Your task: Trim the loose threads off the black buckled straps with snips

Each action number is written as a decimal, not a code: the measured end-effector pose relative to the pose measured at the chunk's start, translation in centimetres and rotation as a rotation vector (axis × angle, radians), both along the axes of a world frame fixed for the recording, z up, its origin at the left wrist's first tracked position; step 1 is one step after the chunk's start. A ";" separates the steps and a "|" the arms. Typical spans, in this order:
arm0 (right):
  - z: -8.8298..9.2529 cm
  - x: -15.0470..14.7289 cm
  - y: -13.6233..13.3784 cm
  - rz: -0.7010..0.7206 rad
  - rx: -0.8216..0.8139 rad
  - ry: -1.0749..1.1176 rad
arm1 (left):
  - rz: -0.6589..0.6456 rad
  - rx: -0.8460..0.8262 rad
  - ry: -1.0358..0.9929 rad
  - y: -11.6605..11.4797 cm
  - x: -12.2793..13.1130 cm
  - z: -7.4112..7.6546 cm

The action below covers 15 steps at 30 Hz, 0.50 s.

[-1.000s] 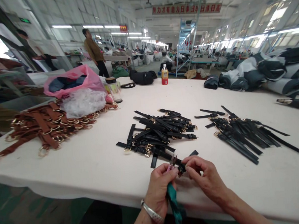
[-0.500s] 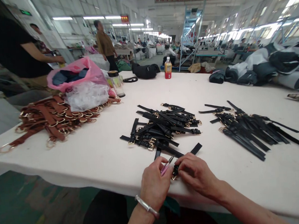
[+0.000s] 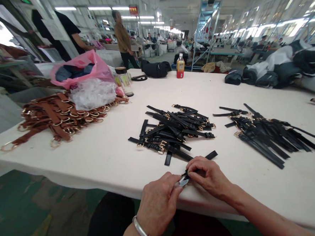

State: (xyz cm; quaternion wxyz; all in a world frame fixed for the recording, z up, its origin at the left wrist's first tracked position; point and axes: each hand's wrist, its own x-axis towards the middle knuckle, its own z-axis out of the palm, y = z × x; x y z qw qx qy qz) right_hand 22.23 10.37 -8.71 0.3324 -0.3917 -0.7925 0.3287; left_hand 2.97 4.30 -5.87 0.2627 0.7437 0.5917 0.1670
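My left hand [image 3: 161,196], with a silver bangle on its wrist, is closed around small thread snips [image 3: 183,181]. Their shiny metal part shows beyond my fingertips, while the handle is hidden. Pinched in my right hand [image 3: 207,173] is a black buckle strap [image 3: 212,155], whose flat end sticks out behind the fingers. The metal of the snips meets the strap right at my right fingertips, close to the table's near edge. Just beyond both hands lies a heap of black buckle straps [image 3: 171,129] with gold buckles.
A second group of black straps [image 3: 267,134] lies to the right. Brown straps with gold rings [image 3: 53,119] are piled at left, beside a pink bag [image 3: 101,69] and a jar [image 3: 123,82]. A drink bottle [image 3: 180,66] stands at the back of the white-covered table [image 3: 101,164].
My left hand has turned over and brought the snips' metal against the strap; their pink handle no longer shows. My right hand keeps its pinch. The view has shifted slightly.
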 end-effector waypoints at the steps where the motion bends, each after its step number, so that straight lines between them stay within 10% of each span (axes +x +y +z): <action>1: 0.0 0.0 0.0 0.002 -0.002 -0.002 | -0.007 0.002 0.007 0.1 0.0 0.1; 15: 0.0 -0.2 -0.1 -0.002 -0.003 0.003 | -0.032 0.018 0.015 -0.1 0.2 -0.5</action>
